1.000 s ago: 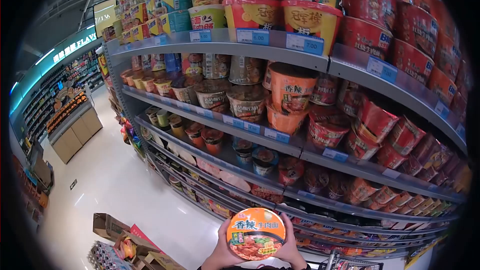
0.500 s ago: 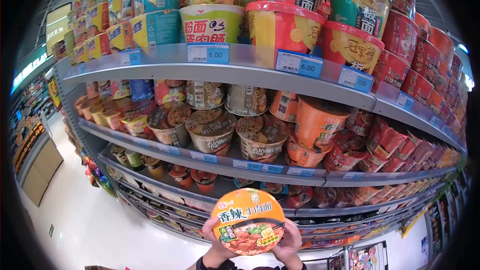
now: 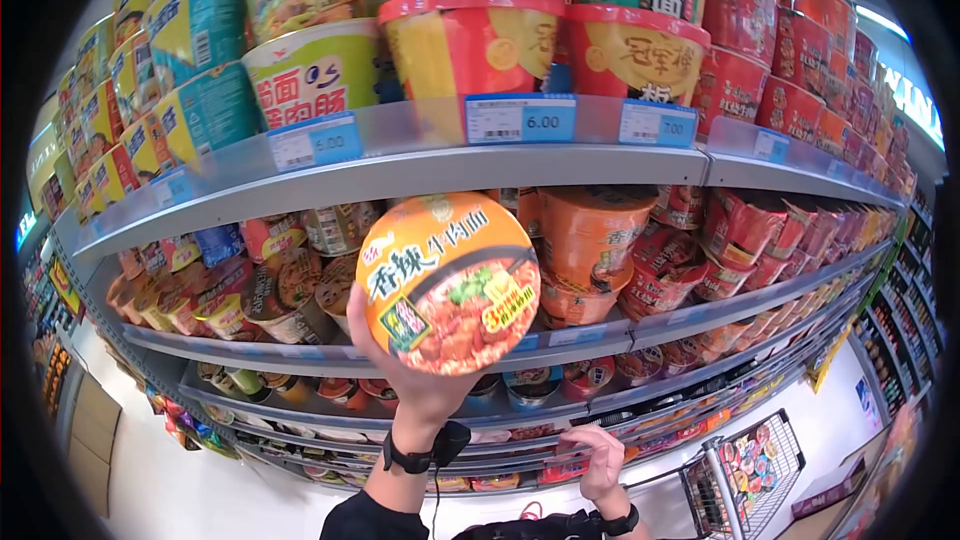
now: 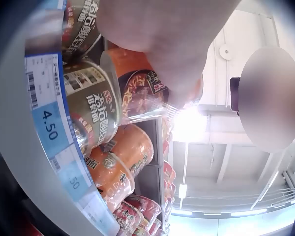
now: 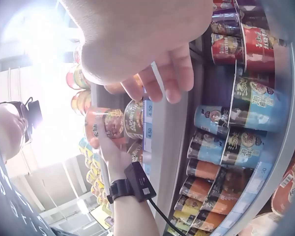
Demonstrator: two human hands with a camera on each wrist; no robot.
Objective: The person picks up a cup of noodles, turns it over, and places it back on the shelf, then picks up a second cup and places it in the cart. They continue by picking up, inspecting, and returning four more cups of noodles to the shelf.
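Observation:
My left hand (image 3: pixel 400 380) grips an orange instant noodle bowl (image 3: pixel 447 282) from below and holds it up, its printed lid facing me, in front of the middle shelf (image 3: pixel 560 338). My right hand (image 3: pixel 598 450) hangs lower, fingers relaxed, holding nothing. In the right wrist view the right hand (image 5: pixel 152 73) is open near the shelf edge, and the left hand (image 5: pixel 110 152) with the noodle bowl (image 5: pixel 105 125) shows further off. In the left wrist view the left hand (image 4: pixel 167 44) covers most of the noodle bowl (image 4: pixel 137 83).
Grey shelves (image 3: pixel 420 175) packed with noodle bowls and cups fill the view, with blue price tags (image 3: pixel 520 120) on the edges. A shopping cart (image 3: pixel 745 470) stands at the lower right. The aisle floor (image 3: pixel 180 490) lies to the lower left.
Both hands held the bowl low before. Now the left hand alone has raised it to the middle shelf, and the right hand has let go and stayed low. My view turned right, closer to the shelves.

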